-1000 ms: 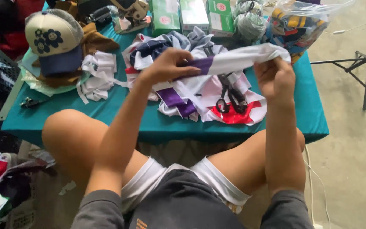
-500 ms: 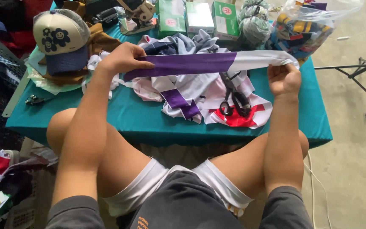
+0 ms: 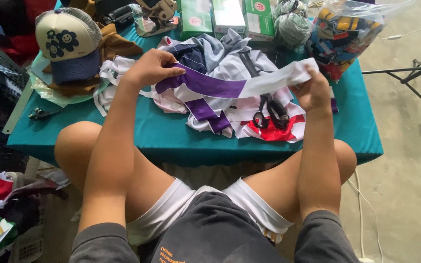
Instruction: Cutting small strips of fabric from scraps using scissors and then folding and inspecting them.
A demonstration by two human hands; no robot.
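I hold a strip (image 3: 239, 84) of purple and white cloth stretched across above the table (image 3: 171, 139). My left hand (image 3: 148, 66) is closed on its purple end, thumb on top. My right hand (image 3: 312, 87) pinches the white end, fingers curled round it. The strip hangs just over a heap of cloth (image 3: 210, 63) in the middle of the table. Black scissors (image 3: 269, 111) lie on the heap's near right side, on a red and white piece. A cap (image 3: 69, 44) sits far left, green boxes (image 3: 225, 17) along the far edge, and a clear bag (image 3: 352, 29) of coloured bits far right.
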